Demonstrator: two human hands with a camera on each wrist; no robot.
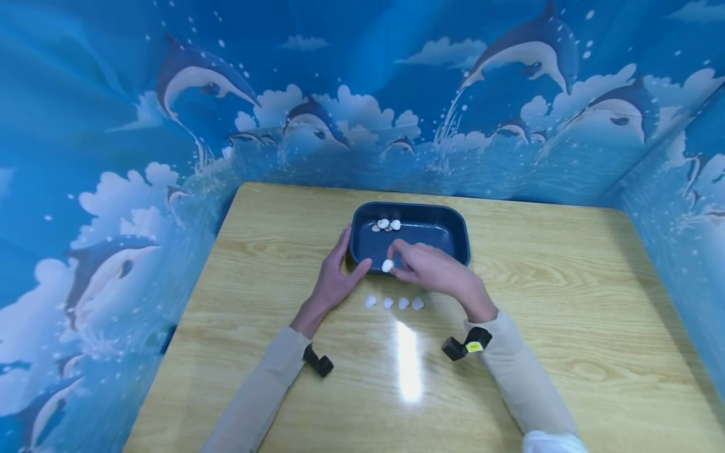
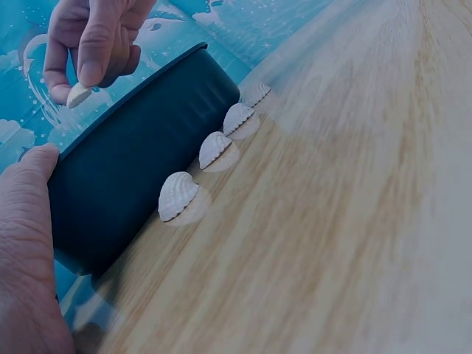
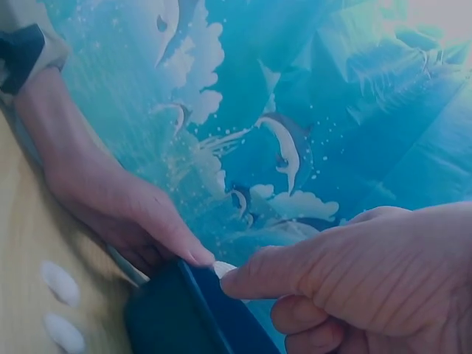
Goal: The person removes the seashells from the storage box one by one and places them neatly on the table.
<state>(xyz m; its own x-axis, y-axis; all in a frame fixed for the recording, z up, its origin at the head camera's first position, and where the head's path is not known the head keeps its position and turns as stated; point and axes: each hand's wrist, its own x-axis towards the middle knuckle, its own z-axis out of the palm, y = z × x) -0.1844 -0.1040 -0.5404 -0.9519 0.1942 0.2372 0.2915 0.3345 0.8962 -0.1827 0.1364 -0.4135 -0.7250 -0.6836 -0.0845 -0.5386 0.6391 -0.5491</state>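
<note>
A dark blue rectangular tray [image 1: 410, 210] stands on the wooden table. My left hand [image 1: 333, 275] lies along its left side, fingers straight and thumb spread to the near corner, touching the rim. Over the near part of the tray, my right hand [image 1: 433, 267] pinches a white seashell [image 1: 387, 265] between thumb and fingers. Inside the tray, toward the back left, sits a small cluster of shells [image 1: 383, 224]. Several ribbed white shells form a row on the table in front of the tray, the largest-looking one [image 2: 178, 196] being closest in the left wrist view.
The pale wooden table [image 1: 566, 302] extends to both sides of the tray. Behind it and at its sides hangs a blue sheet [image 1: 362, 151] printed with dolphins and clouds. Each wrist carries a black camera mount [image 1: 467, 344].
</note>
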